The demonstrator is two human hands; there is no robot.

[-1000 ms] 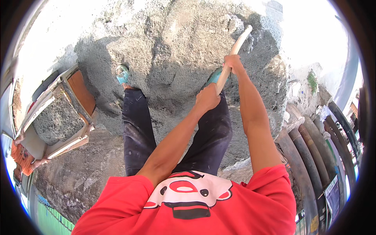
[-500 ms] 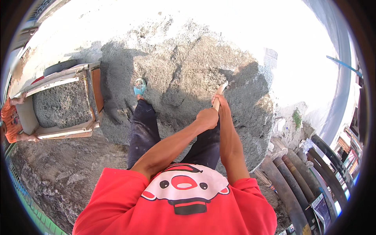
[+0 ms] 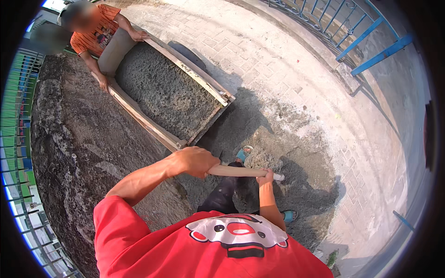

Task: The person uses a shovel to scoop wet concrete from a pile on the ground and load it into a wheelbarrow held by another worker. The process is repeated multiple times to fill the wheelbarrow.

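My left hand (image 3: 197, 162) is closed round one end of a pale wooden tool handle (image 3: 238, 171). Farther along it, my right hand (image 3: 265, 178) grips near a whitish tip. The handle lies nearly level across my front; I cannot make out the tool's head. Grey wet mortar (image 3: 306, 185) covers the ground beneath, with a lump (image 3: 263, 159) just beyond the handle. Ahead and left stands a wood-sided cart (image 3: 215, 123) holding a heap of mortar (image 3: 164, 88). Its near corner is close to my left hand.
A person in an orange shirt (image 3: 99, 32) holds the cart's two sides at its far end. A dark wheel (image 3: 187, 55) shows beside it. A large rough rock slab (image 3: 92, 143) rises at left. Pale paving (image 3: 222, 34) and a blue metal gate (image 3: 380, 51) lie beyond.
My view has turned left, toward the cart, which now appears larger and nearer. The handle has swung from pointing away from me to lying crosswise. Both hands still grip it, now farther apart.
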